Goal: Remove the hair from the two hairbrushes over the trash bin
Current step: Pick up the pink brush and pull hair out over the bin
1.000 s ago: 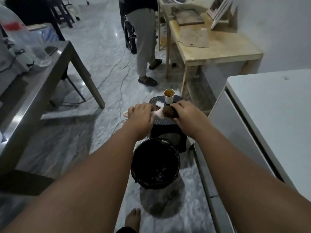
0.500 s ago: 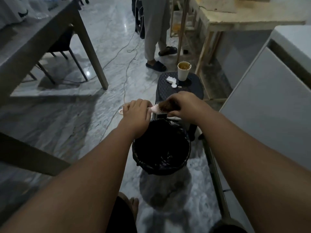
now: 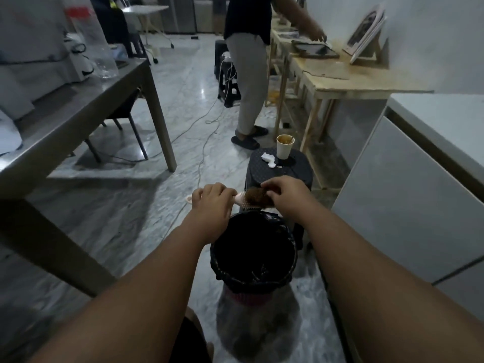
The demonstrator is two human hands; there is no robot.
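Two hands work one hairbrush point(image 3: 242, 202) mid-frame, right above the trash bin point(image 3: 248, 289).
The left hand point(image 3: 212, 203) is wrapped tight around the pink handle point(image 3: 189, 199), holding the brush level over the bin's far rim. The right hand point(image 3: 285, 195) has its fingers pinched into the brown clump of hair point(image 3: 258, 198) on the bristles. Just behind, a dark stool point(image 3: 301, 167) carries a paper cup point(image 3: 285, 148) and a white scrap point(image 3: 268, 158).

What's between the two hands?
Head view: the hairbrush, its head matted with brown hair, bridges them; left hand grips the handle, right hand pinches the hair, near the far rim of the trash bin.
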